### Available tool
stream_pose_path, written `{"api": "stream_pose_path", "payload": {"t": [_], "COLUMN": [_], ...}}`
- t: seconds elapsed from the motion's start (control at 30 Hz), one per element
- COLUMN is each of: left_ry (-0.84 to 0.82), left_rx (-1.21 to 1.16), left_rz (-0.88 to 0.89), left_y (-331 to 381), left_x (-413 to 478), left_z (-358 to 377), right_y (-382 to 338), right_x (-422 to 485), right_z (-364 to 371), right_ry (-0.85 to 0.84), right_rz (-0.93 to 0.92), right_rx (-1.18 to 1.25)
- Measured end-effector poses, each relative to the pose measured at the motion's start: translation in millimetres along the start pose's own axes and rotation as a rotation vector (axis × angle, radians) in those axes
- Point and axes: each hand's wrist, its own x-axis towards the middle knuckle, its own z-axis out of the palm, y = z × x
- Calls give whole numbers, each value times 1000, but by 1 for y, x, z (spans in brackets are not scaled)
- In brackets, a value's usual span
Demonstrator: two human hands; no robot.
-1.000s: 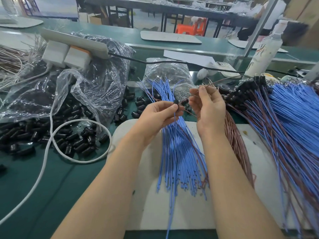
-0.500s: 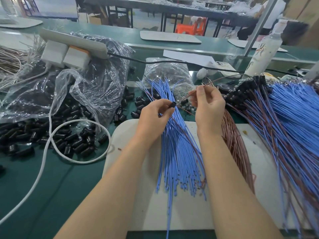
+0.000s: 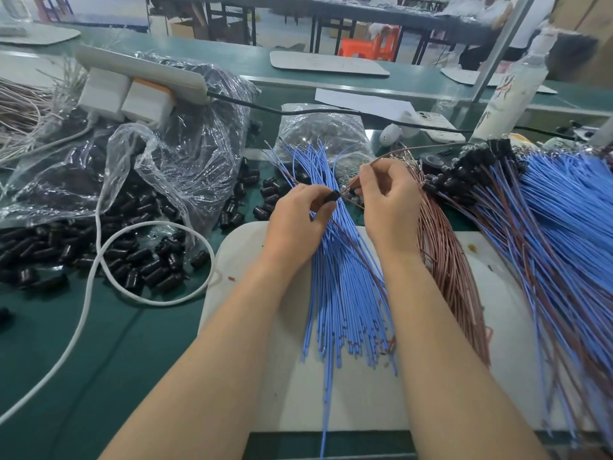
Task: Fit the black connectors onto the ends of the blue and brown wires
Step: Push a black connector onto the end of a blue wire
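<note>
A: What could slip here?

B: The left hand (image 3: pixel 295 220) pinches one connector (image 3: pixel 332 196) between thumb and curled fingertips, above the blue wires (image 3: pixel 341 277). The right hand (image 3: pixel 388 200), fingers curled, pinches one brown wire (image 3: pixel 408 149), its end just beside the connector's mouth. A skewed push could bend the wire tip, or the connector could pop free (it's tiny).

A: Counts?

B: Two hands, one held connector, one held wire. Loose connectors (image 3: pixel 142 260) at left, blue wires and brown wires (image 3: pixel 444 260) on the pad (image 3: pixel 348 403), finished wires (image 3: pixel 547 210) at right: too many to count.
</note>
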Motion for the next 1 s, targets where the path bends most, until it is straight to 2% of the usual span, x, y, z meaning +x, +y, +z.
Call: {"api": "stream_pose_path", "payload": {"t": [0.17, 0.37, 0.57, 1.0], "left_ry": [0, 12, 32, 12], "left_rx": [37, 59, -33, 20], "left_rz": [9, 28, -25, -15], "left_y": [0, -1, -1, 0], "left_x": [0, 0, -1, -2], "left_z": [0, 2, 3, 2], "right_y": [0, 1, 3, 3], "right_x": [-1, 1, 4, 4], "right_z": [-1, -2, -4, -5], "right_ry": [-10, 3, 56, 7], "right_rz": [-19, 55, 163, 161], "right_rx": [-86, -40, 51, 32]}}
